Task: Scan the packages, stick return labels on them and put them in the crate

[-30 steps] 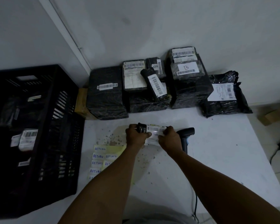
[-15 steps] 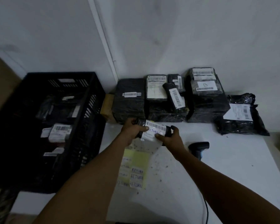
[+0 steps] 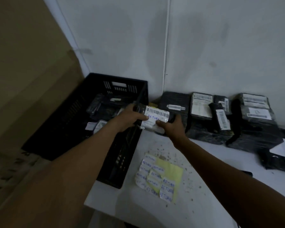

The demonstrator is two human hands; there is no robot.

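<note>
A small black package with a barcode label and a handwritten RETURN sticker hangs above the right rim of the black plastic crate. My left hand grips its left end and my right hand grips its right end, thumb on the sticker. Several labelled packages lie inside the crate. A yellow sheet with several RETURN stickers lies on the white table in front of me.
Several black wrapped packages with barcode labels line the wall at the back of the table. Another black bag lies at the far right. A brown cardboard surface rises left of the crate. Dark specks dot the table.
Both hands have carried the labelled package left and away from the table middle to the crate's rim. The view has swung left; the scanner is out of sight.
</note>
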